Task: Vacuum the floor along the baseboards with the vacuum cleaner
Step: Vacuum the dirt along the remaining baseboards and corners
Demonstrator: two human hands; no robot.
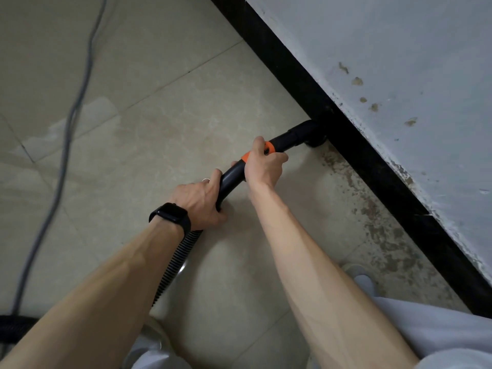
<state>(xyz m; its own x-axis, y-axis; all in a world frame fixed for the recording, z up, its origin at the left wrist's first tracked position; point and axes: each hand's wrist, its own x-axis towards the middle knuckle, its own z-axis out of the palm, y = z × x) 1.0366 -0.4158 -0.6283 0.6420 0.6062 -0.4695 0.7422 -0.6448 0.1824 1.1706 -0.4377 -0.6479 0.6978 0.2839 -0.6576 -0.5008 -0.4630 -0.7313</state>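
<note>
A black vacuum wand (288, 138) with an orange collar runs from my hands up to the black baseboard (354, 145). Its nozzle (315, 135) touches the floor right at the baseboard. My right hand (263, 166) grips the wand at the orange collar. My left hand (199, 199), with a black watch on the wrist, grips the curved black handle just behind it. A ribbed black hose (177, 259) drops from the handle under my left forearm. The beige tiled floor (165, 123) shows dark stains (372, 217) along the baseboard, nearer to me than the nozzle.
A grey power cable (72, 121) trails across the floor at the left. A scuffed pale wall (399, 75) rises above the baseboard. My light shoes (362, 279) stand close to the baseboard. Part of a black hose (13, 324) lies at the lower left edge.
</note>
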